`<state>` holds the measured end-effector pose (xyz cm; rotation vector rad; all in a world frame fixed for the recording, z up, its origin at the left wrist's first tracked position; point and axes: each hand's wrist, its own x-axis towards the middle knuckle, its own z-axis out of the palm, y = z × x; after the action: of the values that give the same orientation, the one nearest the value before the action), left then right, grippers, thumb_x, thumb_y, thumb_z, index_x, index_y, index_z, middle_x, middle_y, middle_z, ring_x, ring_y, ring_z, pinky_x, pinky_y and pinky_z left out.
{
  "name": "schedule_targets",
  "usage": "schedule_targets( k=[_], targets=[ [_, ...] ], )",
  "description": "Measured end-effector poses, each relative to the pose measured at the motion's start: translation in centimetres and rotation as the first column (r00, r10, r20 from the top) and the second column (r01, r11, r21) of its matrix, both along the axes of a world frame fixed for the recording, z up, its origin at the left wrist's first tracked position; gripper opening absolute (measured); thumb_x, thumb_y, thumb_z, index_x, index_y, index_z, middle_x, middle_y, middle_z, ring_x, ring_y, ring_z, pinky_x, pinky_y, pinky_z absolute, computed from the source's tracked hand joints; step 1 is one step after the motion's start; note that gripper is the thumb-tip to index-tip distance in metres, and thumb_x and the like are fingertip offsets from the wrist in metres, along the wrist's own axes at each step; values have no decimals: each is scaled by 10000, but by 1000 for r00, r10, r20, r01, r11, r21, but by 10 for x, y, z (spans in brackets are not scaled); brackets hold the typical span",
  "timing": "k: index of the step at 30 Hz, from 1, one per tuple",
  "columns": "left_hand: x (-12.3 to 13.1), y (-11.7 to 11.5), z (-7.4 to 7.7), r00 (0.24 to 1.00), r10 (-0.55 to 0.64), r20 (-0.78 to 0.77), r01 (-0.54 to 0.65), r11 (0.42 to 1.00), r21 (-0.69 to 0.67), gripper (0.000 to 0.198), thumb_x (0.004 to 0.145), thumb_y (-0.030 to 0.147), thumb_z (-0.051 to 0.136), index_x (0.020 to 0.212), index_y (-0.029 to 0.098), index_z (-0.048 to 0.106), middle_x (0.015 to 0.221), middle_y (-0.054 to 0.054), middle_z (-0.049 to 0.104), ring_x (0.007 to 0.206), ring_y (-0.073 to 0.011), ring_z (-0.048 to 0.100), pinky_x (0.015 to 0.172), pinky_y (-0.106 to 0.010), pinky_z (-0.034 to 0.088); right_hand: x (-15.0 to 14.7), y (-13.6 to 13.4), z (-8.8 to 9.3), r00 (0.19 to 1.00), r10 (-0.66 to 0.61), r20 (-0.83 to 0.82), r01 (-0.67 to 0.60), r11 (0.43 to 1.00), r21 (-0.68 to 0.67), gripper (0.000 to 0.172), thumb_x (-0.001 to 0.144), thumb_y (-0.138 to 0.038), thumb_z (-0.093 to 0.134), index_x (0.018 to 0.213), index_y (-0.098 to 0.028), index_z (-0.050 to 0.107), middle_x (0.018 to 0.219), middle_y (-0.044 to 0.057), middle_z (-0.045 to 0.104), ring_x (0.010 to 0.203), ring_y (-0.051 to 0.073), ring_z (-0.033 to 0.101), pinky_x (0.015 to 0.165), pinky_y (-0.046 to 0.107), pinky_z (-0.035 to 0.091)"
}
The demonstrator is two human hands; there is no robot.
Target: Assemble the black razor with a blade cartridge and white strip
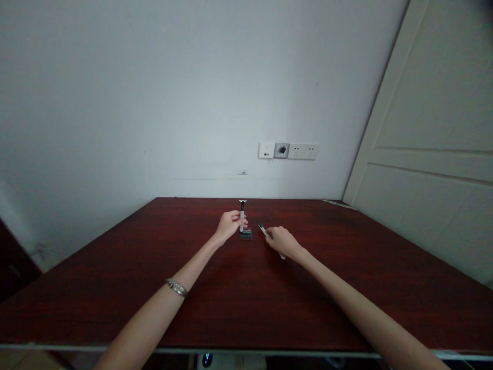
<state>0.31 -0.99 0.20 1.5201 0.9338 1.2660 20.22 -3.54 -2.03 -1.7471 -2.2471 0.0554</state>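
Note:
My left hand [229,224] is closed around the handle of a razor [242,215], which stands upright with its T-shaped head at the top. It has a pale handle and a black neck. Just below the razor's lower end, a small dark, partly clear box [246,234] sits on the table; whether the two touch I cannot tell. To the right, my right hand [283,240] grips a slim white stick with a dark tip [264,230]. The stick slants, its dark tip pointing away and left, while its other end shows below my fingers. Its middle is hidden by the hand.
The dark red wooden table [246,303] reaches back to a white wall [173,103]. Power sockets [303,151] and a switch plate [266,150] are set in the wall. A pale panelled door [431,154] stands along the right side. A thin light strip [339,204] lies near the back right corner.

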Motion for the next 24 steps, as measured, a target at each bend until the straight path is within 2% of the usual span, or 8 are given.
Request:
schedule_targets(
  k=[3,9,12,16,20,24],
  targets=[
    [0,0,0,1000,0,19,0,1000,8,121,672,101,628,783,76,587,670,-76,661,555,-147,627,565,-260,491,5,1,5,996,88,-24,-87,996,27,247,812,-310,469,932,-191,648,847,80,677,750,184,617,615,221,363],
    [-1,2,1,998,4,55,-5,1000,12,141,662,119,645,784,81,585,662,-71,658,562,-151,630,561,-257,492,23,-7,10,992,122,-6,-122,992,35,258,818,-360,465,952,-242,651,883,43,670,768,174,601,583,223,355],
    [-1,1,2,999,10,49,-11,1000,23,136,668,119,637,787,81,583,660,-70,656,567,-153,631,554,-252,489,31,-12,7,968,252,-7,-251,967,31,256,817,-377,465,943,-258,654,931,27,654,832,174,586,623,228,371],
    [-1,-1,3,999,22,34,-23,999,39,131,666,119,638,778,79,585,658,-73,656,573,-155,631,558,-254,487,38,-11,-1,917,392,-72,-392,920,6,267,824,-376,467,979,-264,654,934,33,626,809,158,569,672,239,396],
    [-1,-1,4,999,20,33,-20,1000,20,133,665,127,641,775,81,584,656,-74,657,572,-158,632,563,-260,489,42,-3,-11,865,465,-192,-471,882,11,280,830,-363,477,977,-221,668,907,58,608,780,151,562,719,250,415],
    [-2,1,2,999,12,36,-12,1000,19,141,662,131,644,778,80,582,651,-71,656,561,-152,629,540,-245,483,45,4,-20,837,491,-241,-498,866,37,284,834,-350,481,983,-201,673,892,71,590,772,149,558,726,254,427]
  ],
)
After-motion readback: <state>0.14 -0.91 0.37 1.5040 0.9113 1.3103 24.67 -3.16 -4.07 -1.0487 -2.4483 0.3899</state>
